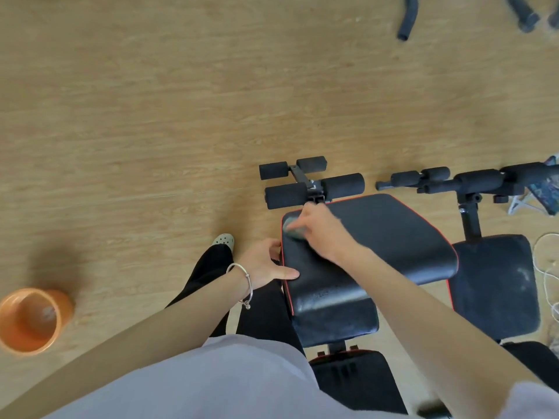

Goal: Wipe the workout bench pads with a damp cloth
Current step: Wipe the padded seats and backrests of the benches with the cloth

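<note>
A black workout bench with red piping has a wide seat pad (393, 237) at centre right. My right hand (320, 231) presses a small grey-green cloth (292, 228) onto the pad's far left corner; the hand is blurred. My left hand (266, 263) grips the pad's left edge, thumb lying on top, a silver bangle on the wrist. A lower back pad (338, 322) continues toward me. A second, dusty black bench pad (496, 282) stands at the right.
Black foam leg rollers (311, 186) stick out beyond the seat, with another set (453, 179) on the right bench. An orange bucket (30, 320) sits on the wooden floor at left. My legs and shoe (223, 241) stand beside the bench. White cord (547, 267) lies at right.
</note>
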